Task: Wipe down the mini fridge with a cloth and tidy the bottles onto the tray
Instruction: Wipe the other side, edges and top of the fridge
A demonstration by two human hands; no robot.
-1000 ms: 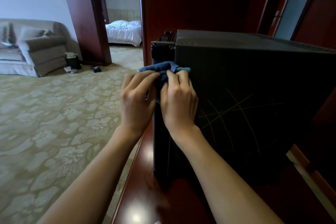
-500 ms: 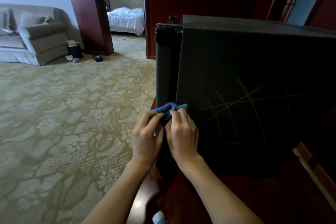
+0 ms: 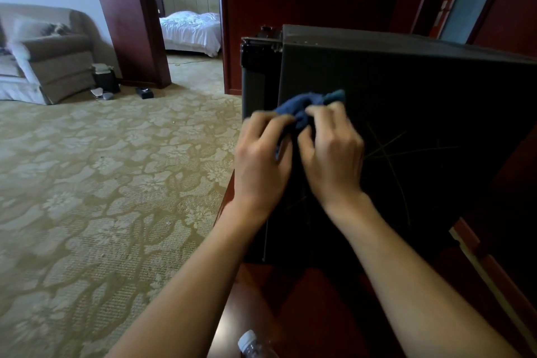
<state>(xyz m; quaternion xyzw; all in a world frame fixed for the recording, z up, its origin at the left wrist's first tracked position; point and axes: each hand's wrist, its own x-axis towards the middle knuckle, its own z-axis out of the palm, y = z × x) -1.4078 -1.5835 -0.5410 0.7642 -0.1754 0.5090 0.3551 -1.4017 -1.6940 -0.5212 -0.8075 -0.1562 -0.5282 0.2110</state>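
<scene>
Both hands bunch a blue cloth against the mini fridge's near side

The left hand (image 3: 261,160) and right hand (image 3: 331,154) each curl their fingers round the blue cloth (image 3: 305,106), which is wadded between them and pressed near the front vertical edge of the black mini fridge (image 3: 421,90), at about 12 o'clock from the knuckles. The fridge stands on a glossy red-brown wooden surface (image 3: 305,299); a clear plastic bottle (image 3: 252,343), only its white cap end showing, lies at 6 o'clock by the frame's lower edge. No tray is in view. The likely risk: an elbow or forearm drawing back could knock that bottle off the surface's edge, and a tightly bunched cloth may skip patches of the scratched panel. Compared with half a second ago, the hands and cloth sit higher on the panel, after a downward stroke.
</scene>
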